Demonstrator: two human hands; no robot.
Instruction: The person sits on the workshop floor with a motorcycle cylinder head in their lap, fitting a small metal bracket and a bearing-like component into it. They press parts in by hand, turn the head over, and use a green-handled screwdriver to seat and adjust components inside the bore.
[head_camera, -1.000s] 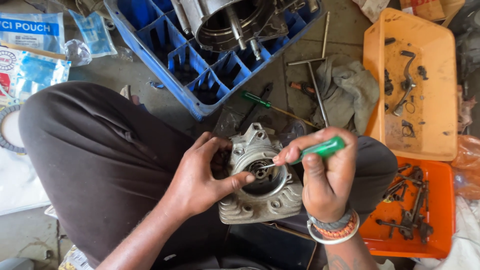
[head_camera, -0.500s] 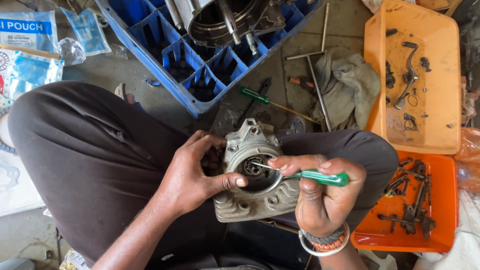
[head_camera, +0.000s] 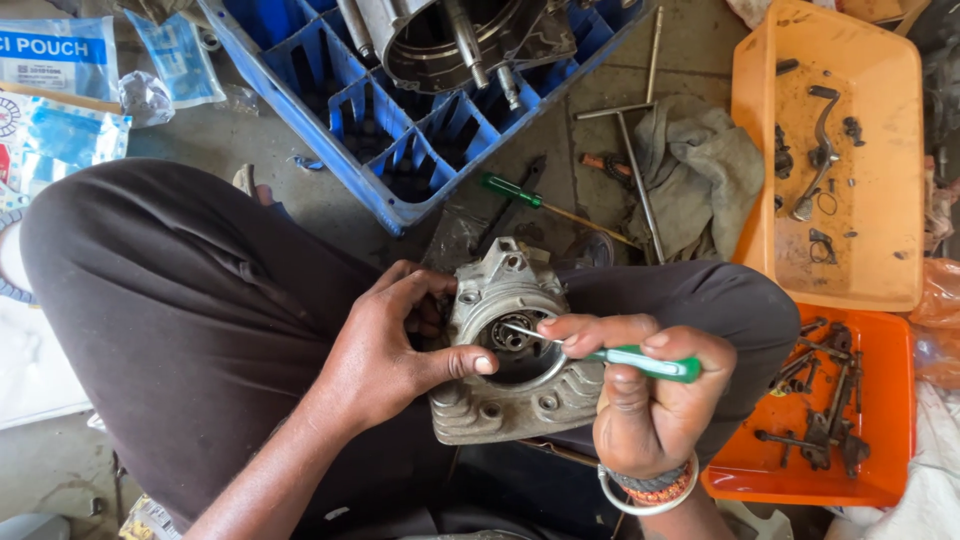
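Sitting: one person, cross-legged on the floor, with one grey metal engine casing (head_camera: 505, 350) resting on the lap between two dark trouser legs.
Left hand (head_camera: 385, 350): wrapped around the casing's left edge, thumb pressed on the rim of its round opening, fingers curled behind; a firm, closed hold.
Right hand (head_camera: 645, 400): closed tight on one small green-handled screwdriver (head_camera: 640, 362), its thin shaft lying across to the left with the tip inside the casing's opening.
Wrist: bangles (head_camera: 650, 488) on the right wrist, two or three, hard to count.
Screwdrivers: two in all; the second green-handled screwdriver (head_camera: 515, 190) lies on the floor just above the casing.
Crate: one blue plastic crate (head_camera: 330, 95), divided into compartments, holding one large engine housing (head_camera: 450, 35).
Trays: two; one pale orange tray (head_camera: 880, 180) with a few small parts and one bent lever, one brighter orange tray (head_camera: 880, 400) below it with a heap of bolts and fittings, too many to count.
T-handle wrench (head_camera: 630, 150): one, lying partly on one grey rag (head_camera: 700, 170).
Pouches: several blue printed plastic pouches (head_camera: 60, 60) at the upper left.
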